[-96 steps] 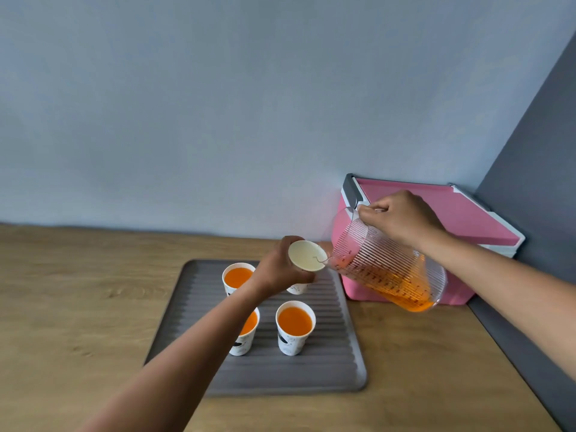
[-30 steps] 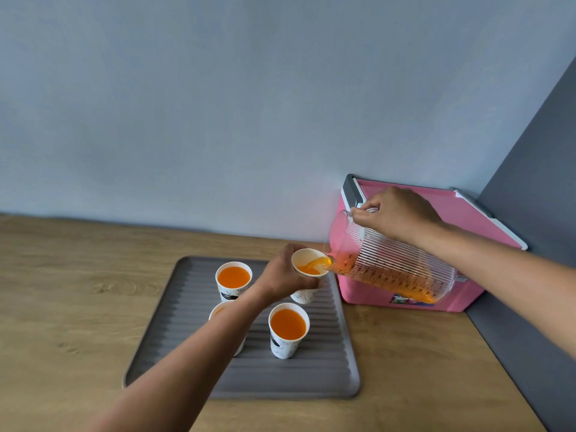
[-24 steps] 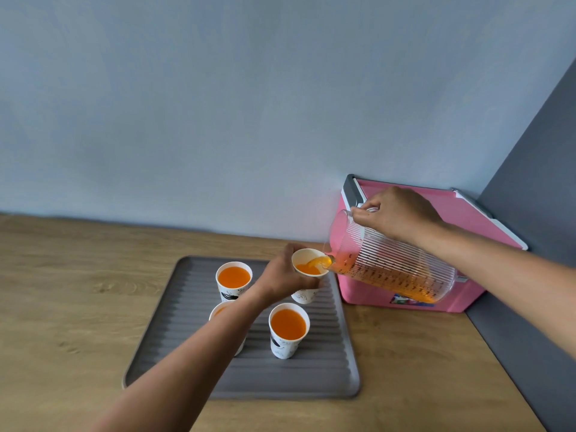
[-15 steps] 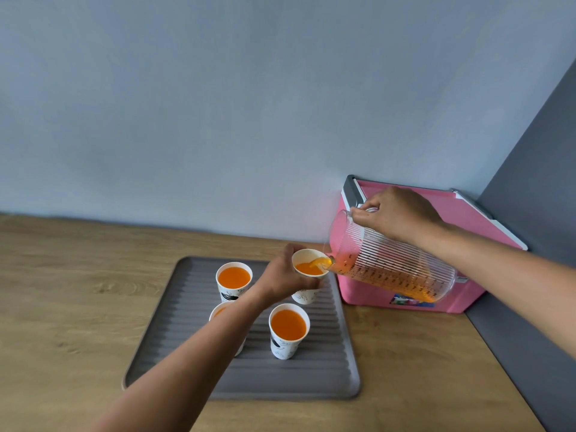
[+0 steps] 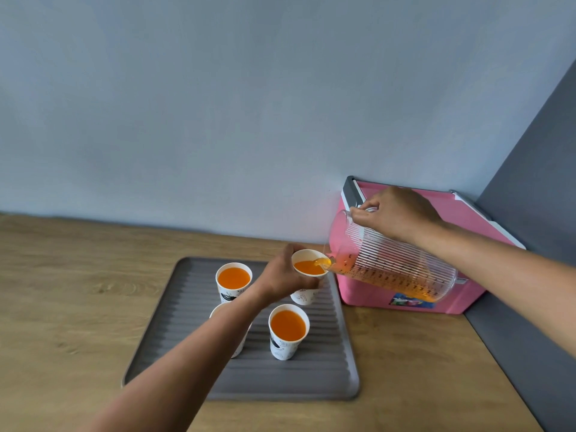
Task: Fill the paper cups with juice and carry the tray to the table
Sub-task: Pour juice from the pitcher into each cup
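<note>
A grey ribbed tray (image 5: 324, 375) lies on the wooden counter. My left hand (image 5: 285, 275) grips a white paper cup (image 5: 307, 296) at the tray's back right corner, tilted toward the pitcher. My right hand (image 5: 396, 212) holds a clear ribbed pitcher (image 5: 396, 269) by its rim, tipped so orange juice runs from the spout into that cup. Two full cups stand on the tray, one at back left (image 5: 233, 282) and one at front right (image 5: 288, 332). A third cup (image 5: 218, 311) is mostly hidden under my left forearm.
A pink cooler box (image 5: 467, 219) stands in the corner behind the pitcher, against the pale wall. A dark grey panel (image 5: 536, 169) closes off the right side. The wooden counter (image 5: 62, 307) stretches to the left of the tray.
The held cup was empty 3.2 s ago and now holds a good deal of juice. Over the last second the pour continues, and the juice level in the cup has risen slightly.
</note>
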The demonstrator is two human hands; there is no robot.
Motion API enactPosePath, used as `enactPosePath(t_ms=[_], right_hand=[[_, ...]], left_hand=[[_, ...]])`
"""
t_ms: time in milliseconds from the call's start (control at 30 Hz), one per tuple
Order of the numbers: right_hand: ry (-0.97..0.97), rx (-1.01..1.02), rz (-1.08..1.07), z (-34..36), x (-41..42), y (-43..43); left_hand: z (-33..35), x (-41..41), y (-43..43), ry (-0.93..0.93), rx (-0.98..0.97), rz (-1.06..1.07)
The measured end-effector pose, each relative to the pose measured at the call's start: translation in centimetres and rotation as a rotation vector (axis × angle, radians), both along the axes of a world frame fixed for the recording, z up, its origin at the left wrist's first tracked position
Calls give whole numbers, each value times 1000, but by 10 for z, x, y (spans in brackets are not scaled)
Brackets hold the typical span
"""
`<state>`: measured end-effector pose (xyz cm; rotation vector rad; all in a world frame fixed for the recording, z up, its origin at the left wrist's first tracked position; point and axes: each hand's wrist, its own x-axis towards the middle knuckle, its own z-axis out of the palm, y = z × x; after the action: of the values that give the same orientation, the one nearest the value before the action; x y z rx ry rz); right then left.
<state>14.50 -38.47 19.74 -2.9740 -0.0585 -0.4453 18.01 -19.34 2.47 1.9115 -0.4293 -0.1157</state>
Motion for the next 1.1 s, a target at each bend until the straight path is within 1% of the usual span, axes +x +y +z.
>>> enactPosePath(t_ms=[1100], right_hand=[[-8,12,8,-4,-1,-1]], left_hand=[[-3,2,-2,16,19,12]])
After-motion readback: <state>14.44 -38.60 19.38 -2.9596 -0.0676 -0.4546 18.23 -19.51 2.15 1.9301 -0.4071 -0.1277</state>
